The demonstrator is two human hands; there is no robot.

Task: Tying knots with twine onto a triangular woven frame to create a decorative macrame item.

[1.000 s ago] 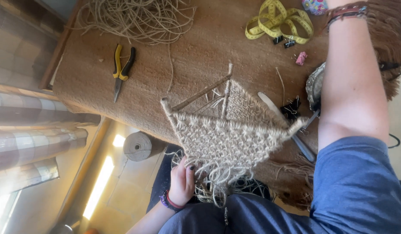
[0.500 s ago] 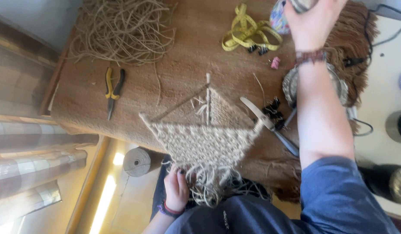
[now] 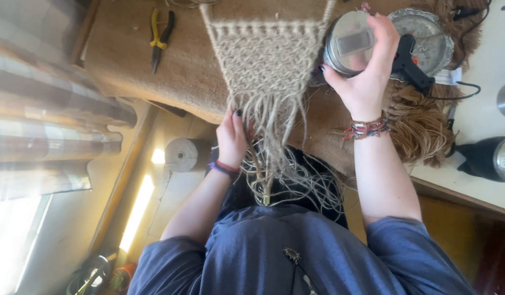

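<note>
Two hands busy: right hand now closed around a round metal tin, lifted just right of the woven jute piece; half a second ago it reached farther away. Left hand pinches the piece's lower fringe.

The woven jute piece runs off the top edge; pliers partly cropped
</note>
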